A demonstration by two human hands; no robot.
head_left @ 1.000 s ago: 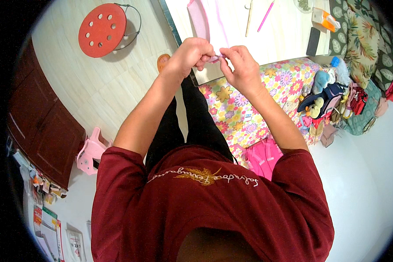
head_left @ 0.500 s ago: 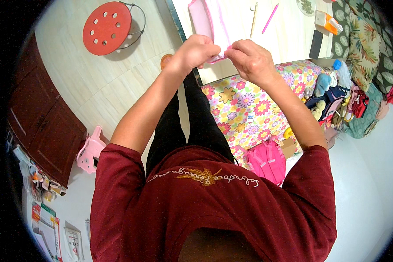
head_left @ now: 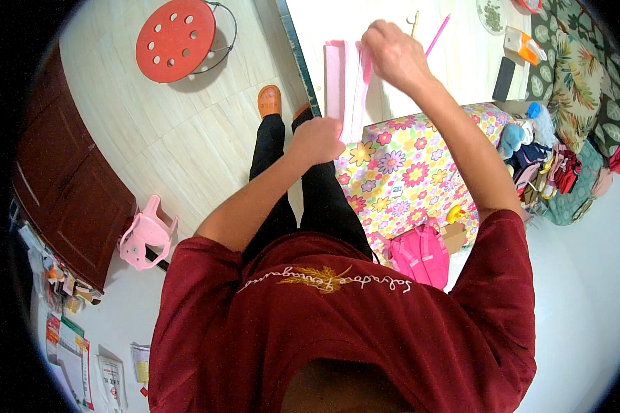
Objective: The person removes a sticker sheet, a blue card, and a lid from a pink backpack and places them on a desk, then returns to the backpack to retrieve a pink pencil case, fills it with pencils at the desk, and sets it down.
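A long, narrow pink case (head_left: 335, 82), with white along its middle and a brighter pink edge, stretches over the left edge area of the pale table. My left hand (head_left: 317, 140) is closed around its near end. At the far right side, my right hand (head_left: 394, 56) pinches the bright pink edge, and its fingertips are partly hidden. Just beyond that hand lie a pink pencil (head_left: 438, 34) and a thin gold-coloured stick (head_left: 415, 23), partly covered by the hand.
On the pale table (head_left: 399, 104) are a black flat object (head_left: 504, 78), an orange-and-white packet (head_left: 523, 45) and a clear dish (head_left: 492, 15). A flowered cover (head_left: 406, 165) holds a pink backpack (head_left: 419, 256). A red stool (head_left: 176, 41) stands at left.
My left hand has drawn back toward me while my right hand moved farther away and slightly up. The pink case now lies stretched out lengthwise between them.
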